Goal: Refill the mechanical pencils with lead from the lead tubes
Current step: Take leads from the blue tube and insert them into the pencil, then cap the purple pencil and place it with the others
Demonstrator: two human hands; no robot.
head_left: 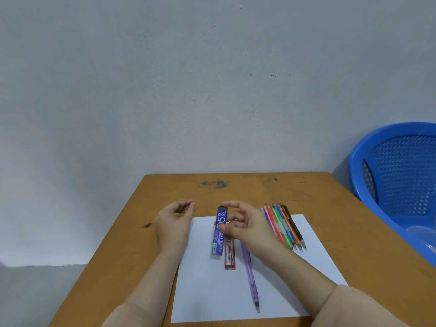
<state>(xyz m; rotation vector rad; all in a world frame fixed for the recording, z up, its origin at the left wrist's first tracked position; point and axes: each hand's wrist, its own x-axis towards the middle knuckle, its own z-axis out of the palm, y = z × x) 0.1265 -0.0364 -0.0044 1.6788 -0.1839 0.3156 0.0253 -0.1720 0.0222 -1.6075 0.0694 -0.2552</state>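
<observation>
A scuffed wooden table (pixel 236 187) carries a white paper sheet (pixel 212 291), set toward its right.

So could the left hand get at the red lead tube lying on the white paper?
Probably yes: the left hand holds nothing visible, and the red lead tube lies close by, though the blue lead tube in the right hand partly blocks it.
</observation>
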